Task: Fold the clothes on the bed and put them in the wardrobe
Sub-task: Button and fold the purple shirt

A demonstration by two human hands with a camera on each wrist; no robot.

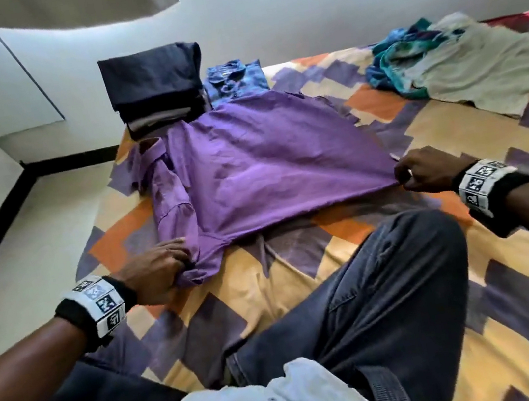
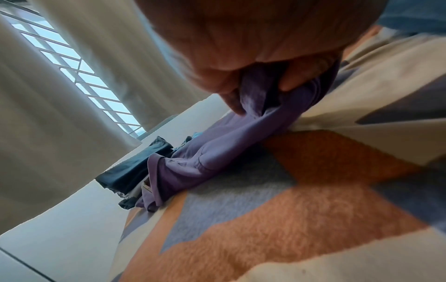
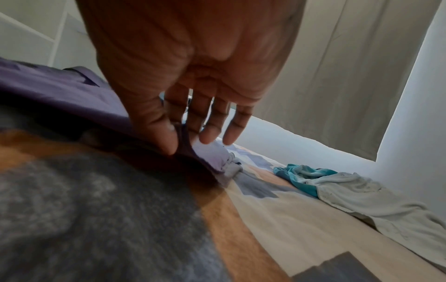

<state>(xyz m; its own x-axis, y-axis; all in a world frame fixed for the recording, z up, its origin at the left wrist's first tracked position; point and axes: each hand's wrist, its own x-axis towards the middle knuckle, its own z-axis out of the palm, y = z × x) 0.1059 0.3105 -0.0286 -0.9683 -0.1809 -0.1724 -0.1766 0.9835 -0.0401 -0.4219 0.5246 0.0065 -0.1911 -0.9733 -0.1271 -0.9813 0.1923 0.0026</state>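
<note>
Across the patterned bed [image 1: 480, 304] in front of your knee, the purple shirt [image 1: 267, 161] lies spread flat, one sleeve folded in along its left side, so you can square it before folding. Your left hand [image 1: 156, 273] bunches the near left corner in curled fingers; your right hand [image 1: 425, 171] pinches the near right hem between thumb and forefinger, both wrists low, drawing the edge taut. Folded dark clothes [image 1: 155, 86] sit just beyond; unfolded ones [image 1: 461, 54] wait far right.

Soft window [image 2: 79, 76] daylight; wide-angle edge warp, blurred wrist foregrounds.
</note>
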